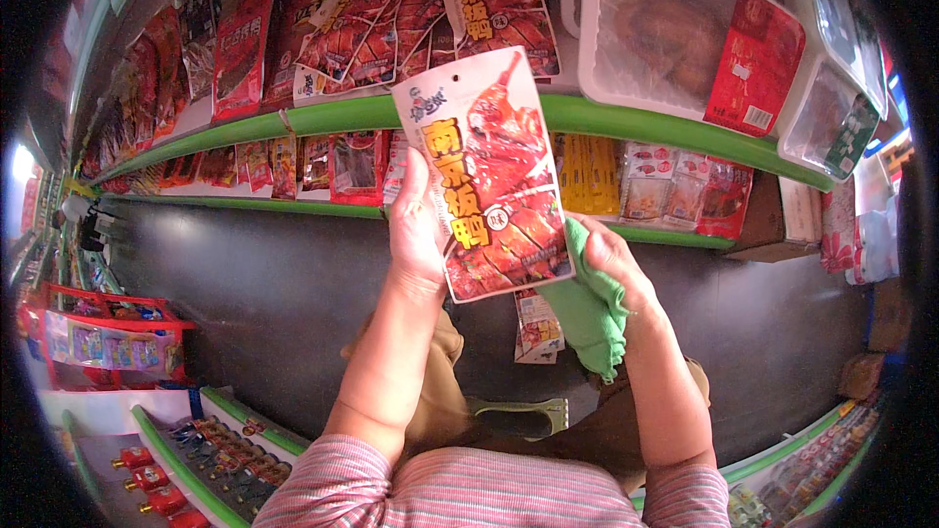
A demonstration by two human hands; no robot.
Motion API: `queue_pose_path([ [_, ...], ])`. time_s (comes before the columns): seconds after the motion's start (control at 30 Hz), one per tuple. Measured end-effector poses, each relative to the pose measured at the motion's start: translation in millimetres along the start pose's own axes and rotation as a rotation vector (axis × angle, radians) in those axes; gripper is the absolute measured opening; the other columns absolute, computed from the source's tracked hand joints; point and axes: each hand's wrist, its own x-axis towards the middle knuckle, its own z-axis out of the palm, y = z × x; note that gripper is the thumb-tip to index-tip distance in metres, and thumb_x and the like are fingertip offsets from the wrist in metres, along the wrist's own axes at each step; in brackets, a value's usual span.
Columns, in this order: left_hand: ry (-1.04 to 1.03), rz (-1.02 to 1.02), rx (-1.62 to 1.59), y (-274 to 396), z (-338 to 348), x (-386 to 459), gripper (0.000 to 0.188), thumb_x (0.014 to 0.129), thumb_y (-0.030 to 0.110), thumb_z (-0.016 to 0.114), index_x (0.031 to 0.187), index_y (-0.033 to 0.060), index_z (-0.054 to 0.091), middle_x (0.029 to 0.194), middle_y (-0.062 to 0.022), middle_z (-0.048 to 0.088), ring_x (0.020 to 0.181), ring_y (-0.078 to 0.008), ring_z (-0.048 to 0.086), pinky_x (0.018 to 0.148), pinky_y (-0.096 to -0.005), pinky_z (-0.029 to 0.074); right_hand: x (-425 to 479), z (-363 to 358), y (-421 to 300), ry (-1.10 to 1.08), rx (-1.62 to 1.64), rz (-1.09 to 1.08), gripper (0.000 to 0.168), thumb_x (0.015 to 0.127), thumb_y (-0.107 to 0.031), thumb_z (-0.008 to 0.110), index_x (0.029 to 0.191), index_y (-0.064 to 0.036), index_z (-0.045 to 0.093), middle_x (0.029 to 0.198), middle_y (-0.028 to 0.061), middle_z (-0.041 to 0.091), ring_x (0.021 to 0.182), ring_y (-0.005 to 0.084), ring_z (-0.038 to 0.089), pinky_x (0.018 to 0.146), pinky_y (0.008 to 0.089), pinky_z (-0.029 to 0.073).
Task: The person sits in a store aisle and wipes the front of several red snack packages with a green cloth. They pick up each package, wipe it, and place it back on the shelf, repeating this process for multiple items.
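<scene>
A flat food packet (506, 183) with a picture of roasted meat, bearing writing, is held upright before me. My left hand (418, 227) grips its left edge, the thumb on the front and the fingers hidden behind. At the packet's lower right edge, my right hand (620, 260) holds a green cloth (598, 315) that hangs down below it. Whether the right fingers also touch the packet's back is hidden. Similar packets (499, 4) lie on the shelf just beyond, and more packets (539, 326) lie low down between my knees.
A green-edged shelf (330, 121) runs across ahead, with a lower shelf (323, 205) beneath it. Large sealed trays (660, 37) overhang the upper shelf at right. A cardboard box (763, 216) stands below them. A red rack (110, 337) is at left; a green stool (521, 407) is under me.
</scene>
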Motion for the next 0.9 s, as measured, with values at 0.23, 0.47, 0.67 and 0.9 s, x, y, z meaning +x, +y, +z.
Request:
queue_pose_path([
  [0.23,0.003,-0.05,0.126,-9.6,-0.2,-2.5,0.054,0.091,0.039,0.046,0.132,0.0053,0.035,0.123,-0.009,0.05,0.109,-0.0203,0.05,0.095,-0.036,0.038,-6.7,13.7,-14.7,0.268,0.129,0.078,0.021,0.073,-0.006,0.071,0.092,-0.005,0.063,0.081,0.0024,0.065,0.07,0.0108,0.059,0.066,0.0236,0.046],
  [0.47,-0.01,0.417,0.541,-21.0,4.1,-11.2,0.076,0.086,0.043,0.054,0.141,0.0091,0.012,0.127,-0.0147,0.039,0.111,-0.0216,0.044,0.095,-0.0395,0.033,-9.8,7.5,-21.3,0.36,0.057,-0.034,0.013,0.073,-0.005,0.069,0.085,-0.007,0.063,0.075,-0.0012,0.063,0.065,0.0076,0.056,0.061,0.0212,0.044],
  [0.67,0.049,0.55,0.937,-31.9,22.7,-22.2,0.094,0.08,0.053,0.057,0.141,0.0027,0.006,0.138,-0.0189,0.021,0.126,-0.0283,0.027,0.104,-0.0436,0.021,-14.3,14.0,-22.4,0.372,-0.171,-0.135,0.015,0.074,-0.007,0.069,0.088,-0.004,0.063,0.076,-0.0014,0.062,0.065,0.0075,0.056,0.063,0.0217,0.045],
  [0.9,-0.028,0.147,0.644,-43.3,3.6,-24.3,0.09,0.08,0.065,0.044,0.142,0.0086,0.011,0.145,-0.0128,0.011,0.134,-0.028,0.014,0.106,-0.0428,0.014,-14.1,36.0,6.1,0.169,-1.098,-0.847,0.048,0.062,-0.018,0.075,0.106,-0.007,0.058,0.093,0.0165,0.056,0.079,0.0325,0.058,0.067,0.0378,0.049],
])
